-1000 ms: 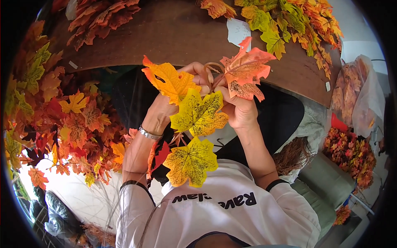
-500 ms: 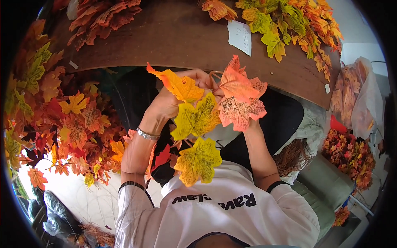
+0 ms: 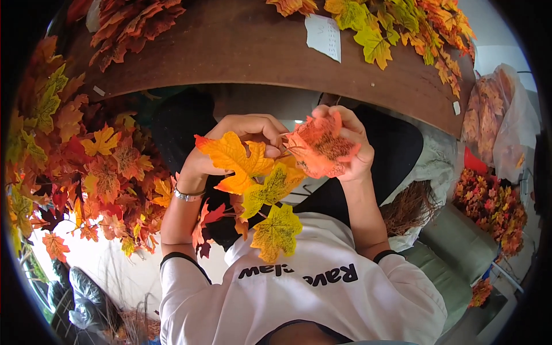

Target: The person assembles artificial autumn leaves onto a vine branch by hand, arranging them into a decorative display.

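In front of my chest, between my lap and the table edge, I hold a spray of artificial maple leaves. My left hand [image 3: 244, 127] is closed around its thin stem, fingers pinched near the middle. From this hand hang an orange-yellow leaf [image 3: 238, 164] and yellow-green leaves [image 3: 277, 233], with red leaves [image 3: 214, 214] showing by the left wrist. My right hand [image 3: 357, 146] has its fingers closed on coral-pink artificial leaves [image 3: 322, 149], which are bunched up and tilted. The stem joint between the hands is partly hidden by leaves and fingers.
A brown table [image 3: 230, 54] curves across ahead, bearing a stack of red-orange leaves [image 3: 135, 26], a torn paper [image 3: 323, 37] and yellow-green leaves [image 3: 376, 43]. A large leaf heap [image 3: 103, 172] stands left. Right are brown twigs [image 3: 411, 210], a plastic bag [image 3: 509, 132] and green cushions [image 3: 454, 247].
My right hand has come up from behind the coral leaves and now grips them, folding them together. The spray has turned, and my left hand has shifted slightly lower.
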Motion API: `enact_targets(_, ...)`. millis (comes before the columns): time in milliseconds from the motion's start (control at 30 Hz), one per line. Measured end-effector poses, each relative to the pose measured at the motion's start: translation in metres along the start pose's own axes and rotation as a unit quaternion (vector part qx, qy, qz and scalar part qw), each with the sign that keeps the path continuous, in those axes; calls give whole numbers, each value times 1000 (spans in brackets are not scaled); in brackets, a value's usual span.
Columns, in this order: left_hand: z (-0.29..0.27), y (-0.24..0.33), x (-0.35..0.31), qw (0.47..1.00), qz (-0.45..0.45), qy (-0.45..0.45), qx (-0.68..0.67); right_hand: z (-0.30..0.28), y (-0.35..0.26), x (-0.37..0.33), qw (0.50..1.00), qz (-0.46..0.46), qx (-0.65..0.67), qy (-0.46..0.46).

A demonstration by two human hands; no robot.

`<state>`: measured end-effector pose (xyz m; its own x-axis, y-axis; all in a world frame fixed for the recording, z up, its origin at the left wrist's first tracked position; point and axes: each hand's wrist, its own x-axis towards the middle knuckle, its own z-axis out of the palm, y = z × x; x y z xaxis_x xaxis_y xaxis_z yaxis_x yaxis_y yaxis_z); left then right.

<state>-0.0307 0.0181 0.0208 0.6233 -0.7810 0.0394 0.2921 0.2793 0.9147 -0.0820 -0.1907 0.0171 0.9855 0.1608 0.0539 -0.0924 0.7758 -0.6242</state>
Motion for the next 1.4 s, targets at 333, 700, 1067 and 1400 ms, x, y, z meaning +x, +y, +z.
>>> enact_targets(333, 6, 7, -19, 997, -51, -24, -52, 26, -11, -9, 875, -154, -446, -107)
enact_targets(700, 33, 16, -21, 988, -149, 32, -29, 39, -8, -12, 844, -136, -497, -149)
enact_targets(1067, 29, -20, -33, 977, -134, -28, -162, 42, -17, -19, 823, 47, -536, -182)
enact_targets(1400, 17, -3, -22, 967, -242, 76, -33, 51, 21, -53, 760, 158, -503, -380)
